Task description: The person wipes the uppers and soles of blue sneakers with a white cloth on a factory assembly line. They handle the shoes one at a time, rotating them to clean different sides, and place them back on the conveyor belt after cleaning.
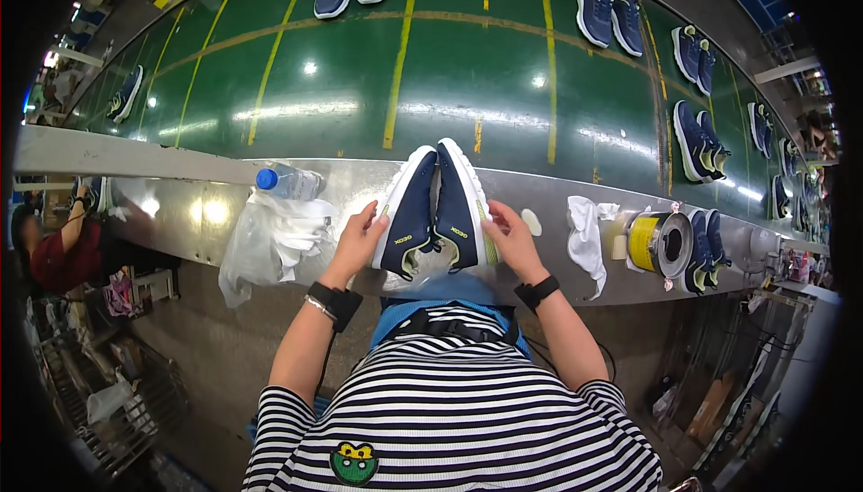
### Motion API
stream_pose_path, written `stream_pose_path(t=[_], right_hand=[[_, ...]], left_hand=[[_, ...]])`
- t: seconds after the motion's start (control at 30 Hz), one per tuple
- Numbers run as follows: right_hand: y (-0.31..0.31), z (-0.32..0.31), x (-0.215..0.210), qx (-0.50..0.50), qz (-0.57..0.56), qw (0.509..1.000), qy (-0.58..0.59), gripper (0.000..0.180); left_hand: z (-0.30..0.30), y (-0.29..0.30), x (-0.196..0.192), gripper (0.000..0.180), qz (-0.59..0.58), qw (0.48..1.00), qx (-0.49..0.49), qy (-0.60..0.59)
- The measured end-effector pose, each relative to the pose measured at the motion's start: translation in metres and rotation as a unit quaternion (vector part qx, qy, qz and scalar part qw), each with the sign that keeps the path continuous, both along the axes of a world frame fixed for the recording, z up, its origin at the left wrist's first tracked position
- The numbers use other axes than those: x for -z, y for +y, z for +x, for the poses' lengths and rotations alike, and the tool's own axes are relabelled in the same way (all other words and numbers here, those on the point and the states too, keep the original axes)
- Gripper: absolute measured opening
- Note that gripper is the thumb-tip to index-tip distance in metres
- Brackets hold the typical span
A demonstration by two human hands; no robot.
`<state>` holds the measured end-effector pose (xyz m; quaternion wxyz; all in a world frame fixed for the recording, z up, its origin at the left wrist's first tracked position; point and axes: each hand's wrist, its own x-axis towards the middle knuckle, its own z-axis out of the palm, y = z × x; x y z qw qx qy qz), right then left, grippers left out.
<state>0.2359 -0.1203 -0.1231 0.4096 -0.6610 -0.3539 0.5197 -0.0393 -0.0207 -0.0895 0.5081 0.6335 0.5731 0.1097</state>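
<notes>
While both shoes [412, 213] are held by half-curled fingers [364, 214] of the left hand [358, 240] and right hand [514, 239], pairing seems underway; steady support is needed next.

The view comes from a camera worn on the person's head, the left one of a side-by-side pair, looking down and forward over the body. It stands upright and unmirrored. The striped shirt [449, 402] fills the lower middle, foreshortened from above, with both forearms [301, 348] reaching up the frame. The navy shoes [412, 209] between the left fingers [367, 221] and right fingers [497, 222] sit near the centre, at arm's reach. Beyond them, the metal desk [550, 194] and green conveyor belt [476, 61] curve across the wide fisheye field, bending toward a dark round rim.
</notes>
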Motion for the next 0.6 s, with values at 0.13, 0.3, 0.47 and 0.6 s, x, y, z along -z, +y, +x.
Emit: stream_pose_path(t=[0.13, 0.3, 0.47, 0.6], right_hand=[[0.007, 0.001, 0.013, 0.003, 0.001, 0.998, 0.067, 0.048], [0.015, -0.005, 0.008, -0.018, 0.035, 0.996, 0.079, 0.054], [0.022, 0.008, -0.019, 0.061, -0.072, 0.978, 0.187, 0.054], [0.025, 0.012, -0.016, 0.133, -0.06, 0.958, 0.248, 0.051]], left_hand=[[-0.01, 0.007, 0.021, 0.058, -0.079, 0.996, -0.005, -0.035], [-0.008, 0.013, 0.02, 0.058, -0.105, 0.993, 0.015, -0.051], [-0.008, 0.017, 0.014, 0.055, -0.179, 0.97, -0.069, -0.148], [-0.008, 0.021, 0.007, 0.058, -0.238, 0.927, -0.192, -0.218]])
